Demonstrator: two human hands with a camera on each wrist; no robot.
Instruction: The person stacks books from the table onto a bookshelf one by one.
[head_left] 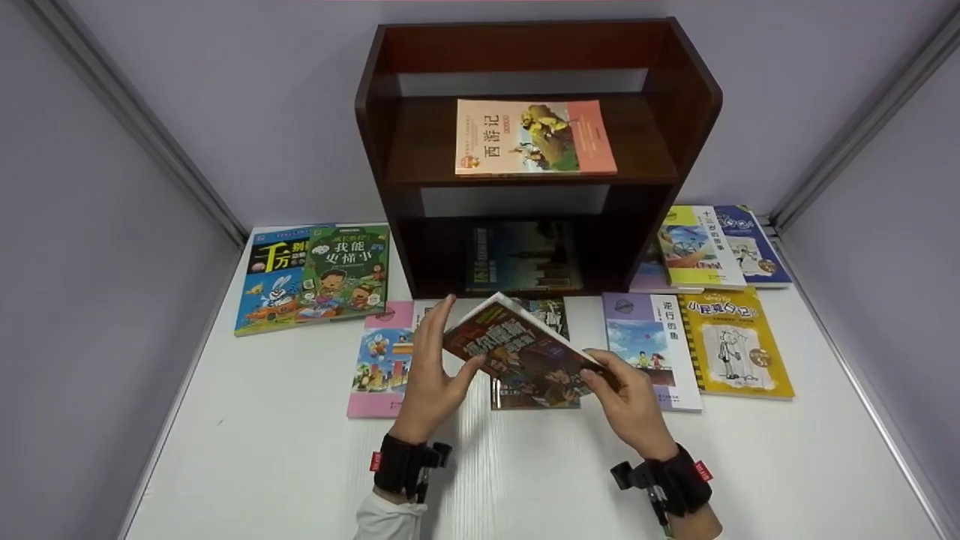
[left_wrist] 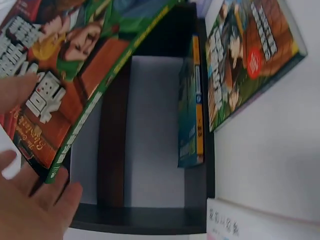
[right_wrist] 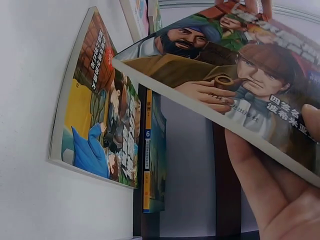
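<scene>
I hold a brown detective book (head_left: pixel 517 352) up in the air with both my hands, a little above the white counter (head_left: pixel 262 450) and just in front of the dark wooden bookshelf (head_left: pixel 536 150). The book is tilted, with its left end higher. My left hand (head_left: pixel 431 375) has its fingers mostly straight, pressing flat on the left end of the book, with my thumb on the cover. My right hand (head_left: pixel 634 401) pinches the right corner, thumb on top and fingers under it. Under the book, flat on the counter, lies another book with a dark cover (head_left: pixel 536 352). A pink book (head_left: pixel 381 360) lies just to its left, and a book with a sky picture (head_left: pixel 652 349) lies just to its right. Next to that one is a yellow book (head_left: pixel 735 341). Farther left are a green book (head_left: pixel 346 271) lying partly on a blue and yellow book (head_left: pixel 271 281). Near the right side of the shelf lie more books (head_left: pixel 712 244). On the upper shelf board lies an orange book (head_left: pixel 534 137). A dark blue book (head_left: pixel 523 255) lies in the bottom part of the shelf.
</scene>
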